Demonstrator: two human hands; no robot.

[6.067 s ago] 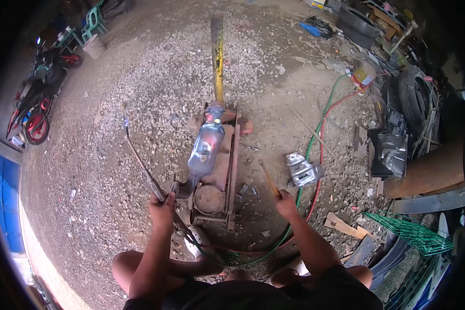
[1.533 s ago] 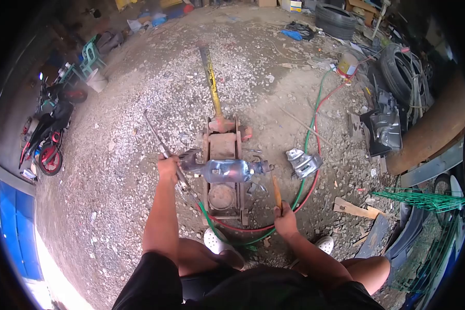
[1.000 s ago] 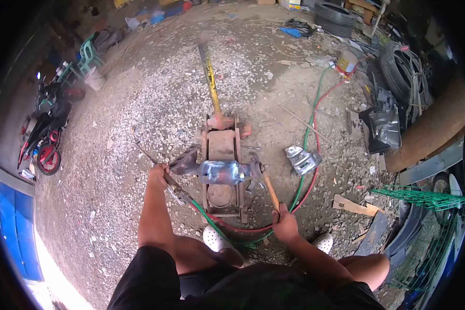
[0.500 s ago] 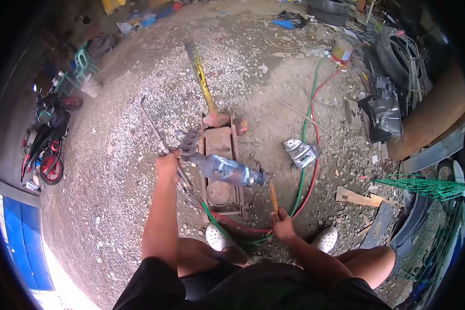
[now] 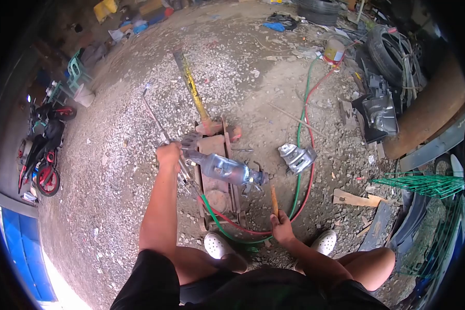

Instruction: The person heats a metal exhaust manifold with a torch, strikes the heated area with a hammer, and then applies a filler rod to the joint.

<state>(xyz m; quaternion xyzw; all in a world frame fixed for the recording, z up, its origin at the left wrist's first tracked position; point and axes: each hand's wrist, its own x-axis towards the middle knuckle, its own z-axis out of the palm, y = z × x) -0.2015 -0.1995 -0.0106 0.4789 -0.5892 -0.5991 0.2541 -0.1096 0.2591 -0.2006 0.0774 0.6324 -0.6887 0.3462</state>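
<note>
My left hand [image 5: 169, 156] is closed around a cutting torch [image 5: 164, 135], its thin bent nozzle pointing up and away. Right at those fingers is the flanged end of a catalytic converter [image 5: 225, 169], a bluish-grey metal canister that overlaps a rusty red floor jack [image 5: 213, 187]. Fingers wrapped round a wooden handle [image 5: 275, 200], my right hand [image 5: 281, 227] is just below the converter's narrow end; I cannot tell what kind of tool head it carries. Off to the right lies a bent silvery heat shield [image 5: 297, 157].
A green hose [image 5: 297, 181] and a red hose [image 5: 313, 150] loop across the gravel near my feet. The jack's yellow handle [image 5: 192, 88] points away. Tyres [image 5: 387, 54], scrap and green wire mesh [image 5: 423, 185] line the right; a motorcycle [image 5: 49, 144] stands left.
The view has shifted slightly, so the jack and ground appear farther left. The converter sits a little farther right over the jack, and a small gap shows between its end and the wooden handle.
</note>
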